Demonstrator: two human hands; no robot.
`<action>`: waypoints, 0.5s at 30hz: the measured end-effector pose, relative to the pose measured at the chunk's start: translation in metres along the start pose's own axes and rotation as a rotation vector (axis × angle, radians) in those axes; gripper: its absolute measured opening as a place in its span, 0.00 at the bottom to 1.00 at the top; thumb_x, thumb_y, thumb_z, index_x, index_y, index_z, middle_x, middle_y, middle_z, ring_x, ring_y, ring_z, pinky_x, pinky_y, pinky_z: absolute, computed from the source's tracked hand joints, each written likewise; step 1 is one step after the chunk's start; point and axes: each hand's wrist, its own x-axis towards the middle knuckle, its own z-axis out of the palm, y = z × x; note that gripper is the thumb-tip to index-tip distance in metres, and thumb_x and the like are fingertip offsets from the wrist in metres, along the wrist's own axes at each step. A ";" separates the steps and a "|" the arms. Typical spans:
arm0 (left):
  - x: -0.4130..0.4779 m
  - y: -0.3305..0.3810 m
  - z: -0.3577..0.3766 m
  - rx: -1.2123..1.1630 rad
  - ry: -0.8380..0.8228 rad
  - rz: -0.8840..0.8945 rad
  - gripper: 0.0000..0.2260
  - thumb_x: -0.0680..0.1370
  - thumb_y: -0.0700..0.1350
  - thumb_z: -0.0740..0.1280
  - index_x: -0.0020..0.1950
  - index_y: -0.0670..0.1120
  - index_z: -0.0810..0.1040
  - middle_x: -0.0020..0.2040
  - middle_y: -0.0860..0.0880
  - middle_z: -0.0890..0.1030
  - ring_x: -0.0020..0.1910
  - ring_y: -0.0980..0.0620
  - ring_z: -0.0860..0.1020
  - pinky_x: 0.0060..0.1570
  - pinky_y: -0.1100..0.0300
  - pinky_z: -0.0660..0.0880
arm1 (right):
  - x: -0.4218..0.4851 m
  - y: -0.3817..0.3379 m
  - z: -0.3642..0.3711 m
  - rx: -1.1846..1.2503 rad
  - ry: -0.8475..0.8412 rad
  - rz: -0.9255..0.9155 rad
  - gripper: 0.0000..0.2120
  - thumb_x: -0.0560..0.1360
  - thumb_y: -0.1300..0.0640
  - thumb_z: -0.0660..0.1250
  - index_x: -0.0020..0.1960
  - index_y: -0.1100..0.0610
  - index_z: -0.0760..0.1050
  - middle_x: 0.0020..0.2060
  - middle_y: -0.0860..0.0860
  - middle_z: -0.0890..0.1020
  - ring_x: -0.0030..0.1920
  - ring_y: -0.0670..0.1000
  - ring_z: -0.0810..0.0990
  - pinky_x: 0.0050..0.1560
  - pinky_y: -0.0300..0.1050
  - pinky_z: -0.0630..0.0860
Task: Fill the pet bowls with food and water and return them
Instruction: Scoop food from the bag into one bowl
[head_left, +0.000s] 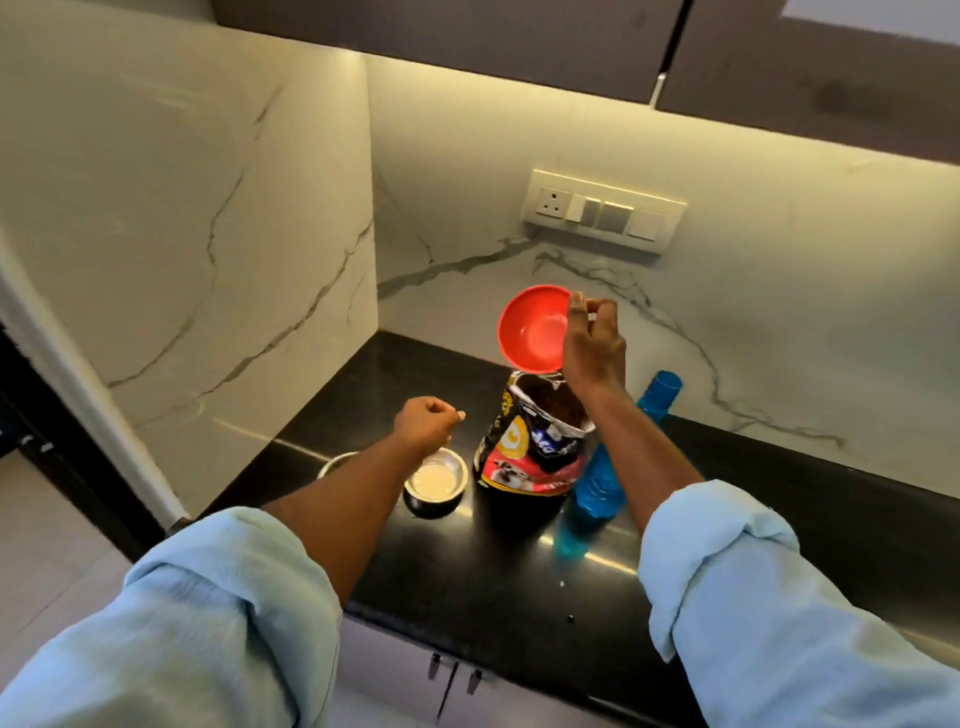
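Right hand (592, 343) grips red bowl (532, 327) by its rim, tilted, just above open food bag (535, 441). Left hand (426, 423) curled, empty, above steel bowl (434, 480) left of bag. I'd dip shallow, scoop level, avoid toppling bag.

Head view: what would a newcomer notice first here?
The red bowl, held tilted in the right hand just above the open pet food bag in the middle of the black counter. Next comes the blue bottle standing to the right of the bag, then a small steel bowl to the bag's left.
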 end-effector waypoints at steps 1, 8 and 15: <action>0.000 0.003 0.007 0.001 -0.005 0.009 0.05 0.79 0.44 0.75 0.45 0.45 0.82 0.45 0.44 0.84 0.45 0.46 0.84 0.40 0.58 0.76 | 0.004 0.008 -0.010 -0.078 -0.007 0.015 0.18 0.84 0.35 0.51 0.58 0.48 0.68 0.51 0.52 0.78 0.44 0.53 0.78 0.42 0.46 0.69; 0.000 0.011 0.043 -0.010 -0.103 0.010 0.04 0.79 0.39 0.73 0.48 0.46 0.80 0.52 0.42 0.86 0.49 0.46 0.81 0.41 0.55 0.74 | -0.001 0.045 -0.034 -0.298 -0.039 0.036 0.13 0.86 0.41 0.55 0.56 0.51 0.67 0.48 0.53 0.76 0.49 0.57 0.75 0.50 0.51 0.70; -0.006 0.007 0.050 0.083 -0.244 0.026 0.21 0.74 0.31 0.76 0.62 0.46 0.75 0.50 0.49 0.80 0.51 0.47 0.80 0.42 0.56 0.78 | -0.017 0.049 -0.037 -0.226 -0.189 0.033 0.17 0.85 0.40 0.58 0.60 0.53 0.74 0.56 0.53 0.81 0.56 0.55 0.80 0.59 0.56 0.78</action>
